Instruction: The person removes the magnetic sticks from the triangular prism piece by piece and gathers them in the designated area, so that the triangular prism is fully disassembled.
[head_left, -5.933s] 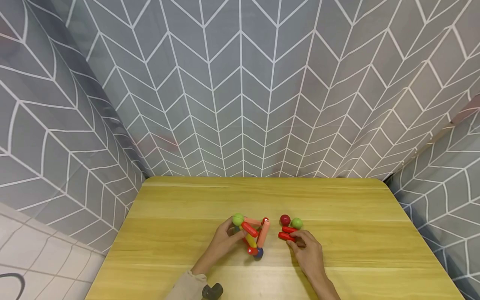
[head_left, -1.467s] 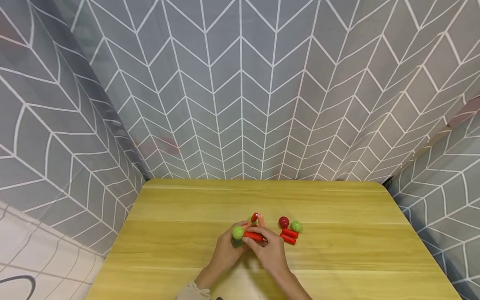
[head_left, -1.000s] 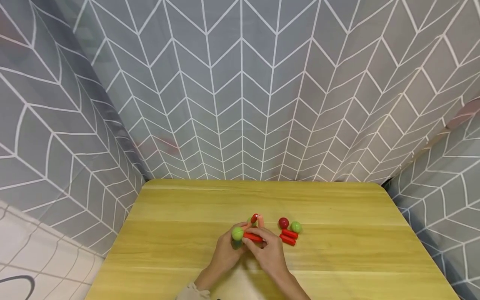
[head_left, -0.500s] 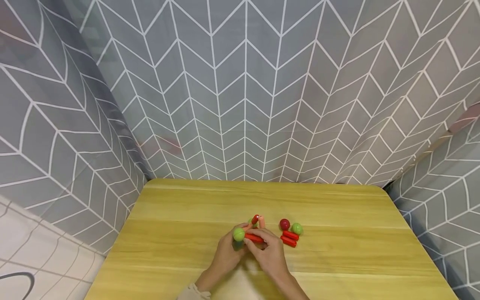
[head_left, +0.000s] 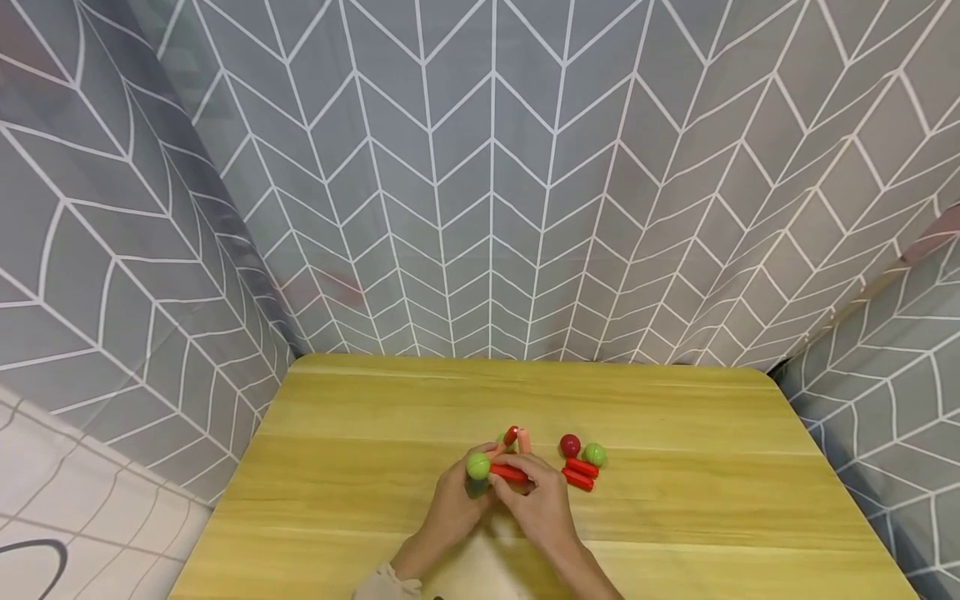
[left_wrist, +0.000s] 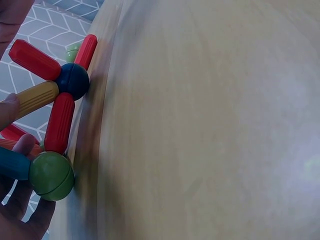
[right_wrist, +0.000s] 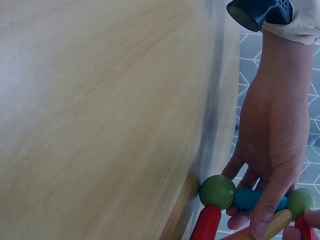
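Observation:
Both hands hold a structure of magnetic rods and balls over the table. My left hand (head_left: 452,507) grips its left side; in the right wrist view that hand's thumb lies on a yellow rod (right_wrist: 277,224), with fingers behind a blue rod (right_wrist: 246,199). The blue rod joins two green balls (right_wrist: 217,191). My right hand (head_left: 542,507) pinches a red rod (head_left: 508,473) beside a green ball (head_left: 477,466). A dark blue ball (left_wrist: 73,80) joins several rods in the left wrist view. The hands hide much of the structure in the head view.
To the right, a dark red ball (head_left: 570,446), a light green ball (head_left: 594,454) and two red rods (head_left: 578,478) lie close together on the wooden table (head_left: 360,417). A patterned grey curtain (head_left: 480,208) hangs behind the table.
My right hand has gone from the loose red rods on the right to the structure, where it pinches a red rod. The structure has been turned. Over the last second, hardly anything has moved.

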